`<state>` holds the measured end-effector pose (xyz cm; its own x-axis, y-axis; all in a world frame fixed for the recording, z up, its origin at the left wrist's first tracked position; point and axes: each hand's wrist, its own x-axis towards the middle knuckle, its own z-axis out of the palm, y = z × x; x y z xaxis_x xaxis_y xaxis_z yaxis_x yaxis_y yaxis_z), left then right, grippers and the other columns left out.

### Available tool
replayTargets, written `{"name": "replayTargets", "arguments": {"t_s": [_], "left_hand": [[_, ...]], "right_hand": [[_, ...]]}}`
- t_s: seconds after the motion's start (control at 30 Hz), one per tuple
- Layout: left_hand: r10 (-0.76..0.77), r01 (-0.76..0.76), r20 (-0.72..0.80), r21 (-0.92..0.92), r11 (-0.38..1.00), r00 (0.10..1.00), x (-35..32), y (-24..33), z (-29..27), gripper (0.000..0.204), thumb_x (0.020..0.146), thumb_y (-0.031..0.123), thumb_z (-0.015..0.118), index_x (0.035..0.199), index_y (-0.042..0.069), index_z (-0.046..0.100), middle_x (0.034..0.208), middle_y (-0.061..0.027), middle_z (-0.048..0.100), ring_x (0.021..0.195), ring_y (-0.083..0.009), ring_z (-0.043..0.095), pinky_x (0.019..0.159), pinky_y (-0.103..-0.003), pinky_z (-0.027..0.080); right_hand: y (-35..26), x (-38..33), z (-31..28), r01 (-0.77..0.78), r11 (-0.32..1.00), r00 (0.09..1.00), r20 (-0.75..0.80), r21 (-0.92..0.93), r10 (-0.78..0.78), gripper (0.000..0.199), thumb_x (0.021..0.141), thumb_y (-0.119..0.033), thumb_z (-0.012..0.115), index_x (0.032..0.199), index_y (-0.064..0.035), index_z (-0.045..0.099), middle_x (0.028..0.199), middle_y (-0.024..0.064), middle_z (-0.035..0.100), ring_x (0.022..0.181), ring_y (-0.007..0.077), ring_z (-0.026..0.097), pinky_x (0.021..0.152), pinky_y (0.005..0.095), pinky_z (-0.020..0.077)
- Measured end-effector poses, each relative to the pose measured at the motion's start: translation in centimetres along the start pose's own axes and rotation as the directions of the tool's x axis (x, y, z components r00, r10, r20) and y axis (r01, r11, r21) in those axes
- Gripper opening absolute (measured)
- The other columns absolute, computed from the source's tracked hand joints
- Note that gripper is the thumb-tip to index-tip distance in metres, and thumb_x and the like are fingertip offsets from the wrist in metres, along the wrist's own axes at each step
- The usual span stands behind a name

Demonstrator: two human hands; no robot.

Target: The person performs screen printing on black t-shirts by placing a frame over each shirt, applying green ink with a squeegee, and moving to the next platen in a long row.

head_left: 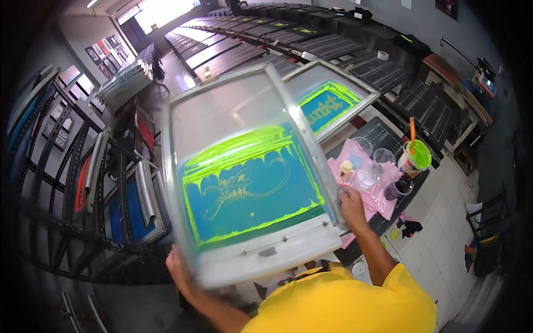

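Between my two hands I hold up a large framed printing screen (252, 205), tilted, with a pale metal frame, blue stencil and bright yellow-green ink smeared around a fine scroll design. My left hand (176, 267) grips the frame at its lower left edge, slightly blurred. On the right edge, low down, my right hand (351, 206) is closed round the frame; its fingers are partly hidden. Behind it lies a second printing screen (333, 105) with similar blue stencil, green ink and lettering, partly covered by the one I hold.
Right of my right hand, pink cloth (383, 204), clear plastic cups (384, 156) and a tub of green ink (420, 155) with an orange-handled tool sit on a dark board. Rows of printing boards (338, 47) stretch back. A metal rack (53, 222) with screens stands left.
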<state>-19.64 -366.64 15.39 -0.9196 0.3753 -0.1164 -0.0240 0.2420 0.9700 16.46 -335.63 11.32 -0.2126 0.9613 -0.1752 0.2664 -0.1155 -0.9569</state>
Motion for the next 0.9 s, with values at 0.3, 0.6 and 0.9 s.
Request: {"name": "replayTargets", "arguments": {"t_s": [0.3,0.6,0.9], "left_hand": [[0.006,-0.022,0.113,0.142,0.990,0.994,14.1,-1.2,4.4,0.043,0.098,0.037,0.055,0.092,-0.003,0.069,0.069,-0.0031,0.057,0.066,-0.0141,0.050,0.063,-0.035,0.042],[0.059,-0.135,0.266,0.280,0.950,0.962,26.3,1.3,12.6,0.047,0.096,0.040,0.056,0.102,-0.006,0.068,0.086,-0.0167,0.069,0.081,-0.0240,0.063,0.078,-0.034,0.048],[0.082,-0.125,0.403,0.082,0.989,0.912,41.2,1.2,22.9,0.043,0.093,0.035,0.063,0.094,-0.008,0.068,0.078,-0.0116,0.068,0.072,-0.0154,0.059,0.069,-0.031,0.048]], "right_hand": [[-0.4,5.2,4.2,0.089,0.996,0.988,-0.127,-0.005,-0.089,0.033,0.094,-0.012,0.047,0.111,0.0115,0.063,0.098,0.0123,0.067,0.090,0.0182,0.060,0.085,0.0303,0.0452],[-0.7,10.4,6.6,0.019,0.999,0.966,-0.258,0.036,-0.009,0.032,0.095,-0.011,0.045,0.110,0.0119,0.062,0.101,0.0132,0.066,0.092,0.0179,0.058,0.085,0.0310,0.0446],[0.1,19.2,10.4,-0.053,0.995,0.929,-0.370,-0.079,0.020,0.035,0.094,-0.012,0.047,0.116,0.0130,0.060,0.106,0.0160,0.066,0.096,0.0203,0.061,0.089,0.0310,0.0451]]}}
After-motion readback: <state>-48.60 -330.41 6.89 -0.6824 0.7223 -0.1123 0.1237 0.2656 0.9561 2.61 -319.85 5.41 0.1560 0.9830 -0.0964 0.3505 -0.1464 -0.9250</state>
